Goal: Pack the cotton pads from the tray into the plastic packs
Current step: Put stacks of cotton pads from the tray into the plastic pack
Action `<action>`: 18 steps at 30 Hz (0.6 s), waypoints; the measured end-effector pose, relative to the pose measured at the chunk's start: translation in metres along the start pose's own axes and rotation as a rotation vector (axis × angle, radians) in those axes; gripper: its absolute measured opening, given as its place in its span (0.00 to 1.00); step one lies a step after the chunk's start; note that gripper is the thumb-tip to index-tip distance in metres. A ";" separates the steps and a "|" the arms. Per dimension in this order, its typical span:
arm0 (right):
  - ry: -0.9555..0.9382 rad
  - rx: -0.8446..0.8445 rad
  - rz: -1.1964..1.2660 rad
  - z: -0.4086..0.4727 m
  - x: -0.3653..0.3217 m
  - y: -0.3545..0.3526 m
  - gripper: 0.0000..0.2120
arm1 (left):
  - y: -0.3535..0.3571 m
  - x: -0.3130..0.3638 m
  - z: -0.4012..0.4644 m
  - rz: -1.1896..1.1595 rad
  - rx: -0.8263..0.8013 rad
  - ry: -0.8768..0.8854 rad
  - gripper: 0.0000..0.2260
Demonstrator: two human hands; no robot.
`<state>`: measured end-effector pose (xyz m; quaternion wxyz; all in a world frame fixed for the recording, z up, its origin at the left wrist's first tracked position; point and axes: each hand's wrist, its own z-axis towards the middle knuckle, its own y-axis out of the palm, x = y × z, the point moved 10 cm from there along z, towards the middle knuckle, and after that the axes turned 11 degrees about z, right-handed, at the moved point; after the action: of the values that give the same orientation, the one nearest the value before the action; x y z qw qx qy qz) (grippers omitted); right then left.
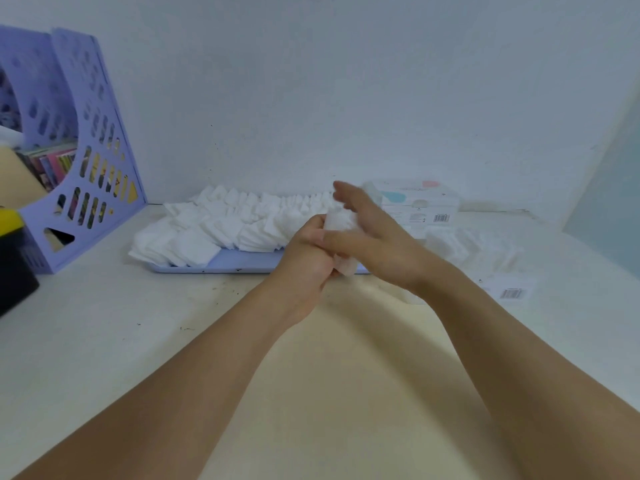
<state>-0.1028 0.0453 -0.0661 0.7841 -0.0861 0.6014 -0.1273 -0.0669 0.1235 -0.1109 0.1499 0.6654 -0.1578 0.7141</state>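
A pale, plain wall (311,98) fills the upper half of the view from nine o'clock round to three, lit evenly with a faint bluish cast. Below it a cream desk top (104,341) spreads toward six o'clock, marked with a few small dark specks. At nine o'clock a lilac file rack (86,174) with cut-out holes stands against the wall holding colourful books (52,164), a black and yellow object (14,258) sits just in front of it, and a light blue-green panel (609,195) rises at three o'clock.
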 end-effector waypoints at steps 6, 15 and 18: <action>0.076 -0.145 -0.020 -0.001 0.007 0.002 0.42 | 0.003 0.006 -0.004 0.083 -0.039 0.037 0.40; -0.019 0.296 -0.008 0.002 -0.001 -0.098 0.11 | -0.014 0.020 0.002 0.103 0.132 0.310 0.24; 0.163 0.578 -0.078 -0.022 0.012 -0.160 0.17 | 0.003 0.039 -0.013 0.589 0.170 0.597 0.24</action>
<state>-0.1361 -0.1103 -0.0365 0.7199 0.1281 0.5973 -0.3295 -0.0822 0.1263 -0.0726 -0.0767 0.3661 -0.2312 0.8981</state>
